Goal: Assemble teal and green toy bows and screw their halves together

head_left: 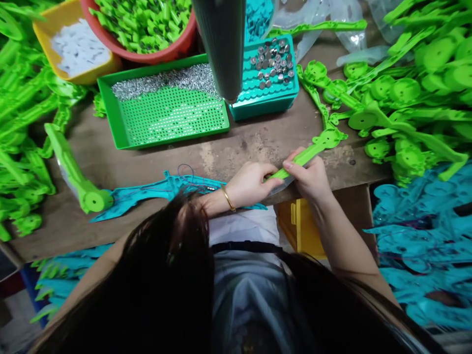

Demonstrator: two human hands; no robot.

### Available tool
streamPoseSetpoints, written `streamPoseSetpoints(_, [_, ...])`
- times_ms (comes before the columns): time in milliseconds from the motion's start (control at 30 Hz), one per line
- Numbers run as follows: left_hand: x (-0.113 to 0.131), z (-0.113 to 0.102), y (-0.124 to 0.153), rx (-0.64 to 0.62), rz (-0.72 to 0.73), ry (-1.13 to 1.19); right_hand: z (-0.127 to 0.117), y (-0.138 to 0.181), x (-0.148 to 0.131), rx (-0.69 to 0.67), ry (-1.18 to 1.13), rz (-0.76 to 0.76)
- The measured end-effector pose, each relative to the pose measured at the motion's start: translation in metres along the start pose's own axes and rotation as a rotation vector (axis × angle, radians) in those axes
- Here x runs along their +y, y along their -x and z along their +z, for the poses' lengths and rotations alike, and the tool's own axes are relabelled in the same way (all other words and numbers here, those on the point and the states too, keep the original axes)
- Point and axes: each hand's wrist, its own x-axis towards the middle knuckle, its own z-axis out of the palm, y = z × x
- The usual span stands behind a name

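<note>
Both hands grip one long green plastic part [306,156] with a rounded, holed end pointing up and right. My left hand [250,184], with a gold bangle at the wrist, closes on its lower end. My right hand [309,177] is wrapped round its middle, the thumb on top. Something clear shows along its underside. Behind my left wrist lies a blue plastic part [147,189] with thin wires on it, partly hidden by my forearm. At its left end another green part [72,169] with a round end lies against it.
A dark vertical tool [221,44] hangs over the bench. Behind stand a green tray of small metal pieces [165,105], a teal tray of metal discs [265,73], a red tub [147,56] and a yellow bin [42,29]. Green parts [405,93] heap at the right, blue parts [424,246] below.
</note>
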Motion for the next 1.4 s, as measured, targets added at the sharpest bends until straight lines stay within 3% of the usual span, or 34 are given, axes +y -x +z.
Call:
streamPoseSetpoints(200, [-0.004,-0.016,0.008,-0.158,0.059,-0.153,0.004,0.001,-0.001,0.141,-0.023,-0.055])
streamPoseSetpoints(367, [-0.006,-0.015,0.009,-0.134,0.086,-0.147,0.013,0.016,0.000,-0.129,-0.028,0.048])
streamPoseSetpoints(533, [-0.007,-0.012,0.013,-0.095,0.124,-0.147,0.026,0.022,0.003,-0.039,-0.056,-0.040])
streamPoseSetpoints(600, [-0.006,-0.019,0.017,-0.090,0.091,-0.223,0.024,0.020,0.002,-0.052,-0.082,-0.059])
streamPoseSetpoints(767, [-0.003,-0.036,0.022,-0.257,-0.065,-0.402,0.014,0.025,0.000,-0.026,-0.107,-0.020])
streamPoseSetpoints(867, [-0.001,-0.035,0.025,-0.197,0.002,-0.400,0.019,0.039,0.003,-0.032,-0.131,0.013])
streamPoseSetpoints(1000, [0.002,-0.025,0.031,-0.125,0.082,-0.416,0.037,0.054,0.008,0.047,-0.093,-0.148])
streamPoseSetpoints(1100, [0.005,-0.019,0.036,-0.058,0.067,-0.433,0.045,0.058,0.009,0.142,-0.077,-0.185])
streamPoseSetpoints(1200, [0.003,-0.019,0.038,-0.043,0.069,-0.407,0.044,0.062,0.009,0.179,-0.050,-0.116])
streamPoseSetpoints(1333, [-0.001,-0.026,0.035,-0.082,0.094,-0.330,0.037,0.076,0.011,0.013,-0.101,0.121])
streamPoseSetpoints(1400, [0.000,-0.028,0.032,-0.087,0.109,-0.306,0.038,0.084,0.013,-0.015,-0.077,0.148])
